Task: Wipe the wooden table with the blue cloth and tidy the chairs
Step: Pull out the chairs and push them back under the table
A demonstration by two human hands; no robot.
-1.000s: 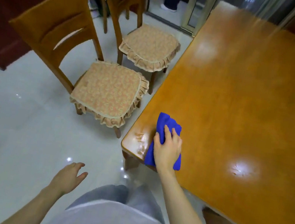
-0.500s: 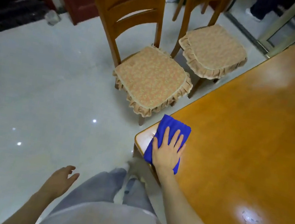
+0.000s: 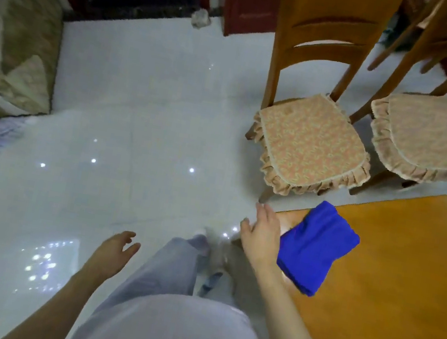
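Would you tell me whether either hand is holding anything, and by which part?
Nothing is held. The right hand is open beside the cloth, which lies on the table corner; the left hand is open and empty.

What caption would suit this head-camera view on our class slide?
Blue cloth lies on the wooden table corner, open right hand beside it, two cushioned chairs nearby.

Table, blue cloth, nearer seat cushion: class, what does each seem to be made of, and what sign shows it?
Table: wood, seemingly varnished; orange-brown top with a soft sheen.
Blue cloth: soft textile, possibly microfibre; matte, folded thick with rounded edges.
Seat cushion: printed fabric, likely padded; small floral pattern, gathered frill around the rim.
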